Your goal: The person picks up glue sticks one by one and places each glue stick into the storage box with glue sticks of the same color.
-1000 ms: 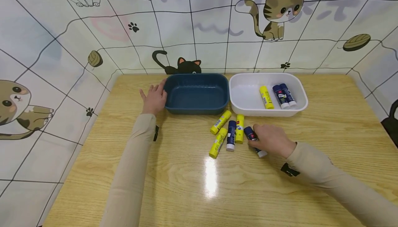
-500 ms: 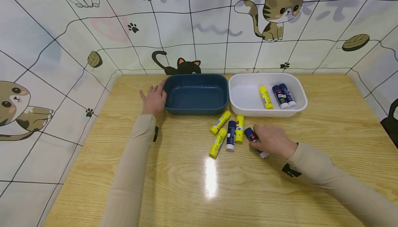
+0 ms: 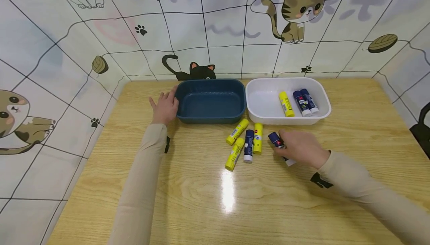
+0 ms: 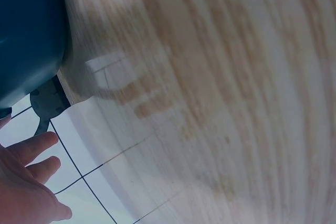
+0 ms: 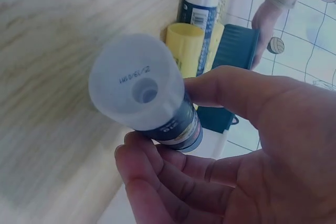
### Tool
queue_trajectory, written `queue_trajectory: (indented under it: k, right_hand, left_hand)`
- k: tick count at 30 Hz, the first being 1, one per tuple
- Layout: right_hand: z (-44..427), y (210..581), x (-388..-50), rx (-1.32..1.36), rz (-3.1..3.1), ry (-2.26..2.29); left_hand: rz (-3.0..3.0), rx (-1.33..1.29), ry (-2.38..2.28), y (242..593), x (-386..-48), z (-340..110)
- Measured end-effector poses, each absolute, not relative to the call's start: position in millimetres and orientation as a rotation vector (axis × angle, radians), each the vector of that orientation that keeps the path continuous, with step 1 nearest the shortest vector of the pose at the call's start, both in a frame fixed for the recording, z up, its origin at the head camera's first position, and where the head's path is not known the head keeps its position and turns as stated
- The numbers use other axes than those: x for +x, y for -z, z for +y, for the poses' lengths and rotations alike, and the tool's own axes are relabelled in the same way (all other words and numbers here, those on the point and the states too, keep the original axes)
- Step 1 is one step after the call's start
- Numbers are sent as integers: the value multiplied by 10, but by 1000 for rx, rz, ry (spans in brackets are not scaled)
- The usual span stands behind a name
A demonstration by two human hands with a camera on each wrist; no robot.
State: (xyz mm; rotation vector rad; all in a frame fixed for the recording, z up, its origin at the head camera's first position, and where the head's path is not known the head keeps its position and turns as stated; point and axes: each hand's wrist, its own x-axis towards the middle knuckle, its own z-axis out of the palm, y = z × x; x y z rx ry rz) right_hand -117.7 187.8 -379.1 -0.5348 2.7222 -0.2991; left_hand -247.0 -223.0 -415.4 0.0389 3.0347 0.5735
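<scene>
Navy glue stick (image 3: 275, 138) lies between the thumb and curled fingers of the right grip (image 3: 302, 148), closed to the stick's width, in front of the white tray (image 3: 289, 121); contact with the worktop (image 3: 188, 200) cannot be confirmed. Left grip (image 3: 165, 107): fingers spread, touching the blue tray (image 3: 211, 120) at its left end, holding nothing. For a secure lift, apply light, even pressure mid-barrel and avoid the nearby yellow stick (image 3: 257, 138)

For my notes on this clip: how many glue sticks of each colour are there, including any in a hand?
Yellow glue sticks: 4 (3 on the table, 1 in the white tray)
Navy glue sticks: 4 (1 on the table, 2 in the white tray, 1 in the right hand)
Total: 8
</scene>
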Motion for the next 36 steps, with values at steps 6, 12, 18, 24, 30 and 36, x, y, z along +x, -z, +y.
queue_trajectory:
  k: [6, 12, 18, 24, 30, 36]
  right_hand:
    - [1936, 3700, -1189, -534, 2751, 275]
    - [1979, 3612, -1211, -556, 2798, 312]
    - [2026, 3444, -1266, -533, 2827, 366]
    - [2080, 3327, -1331, -541, 2881, 337]
    - [2117, 3271, -1400, -518, 2866, 290]
    - [2209, 3227, -1521, -502, 2880, 256]
  left_hand:
    - [3032, 45, -572, 4157, -2469, -2233]
    - [3027, 33, -569, 4165, -2474, -2244]
    - [3037, 32, -567, 4155, -2464, -2231]
    - [3063, 54, -588, 4142, -2436, -2221]
    - [3067, 55, -593, 4144, -2435, -2221]
    - [3064, 57, -578, 4163, -2451, -2231]
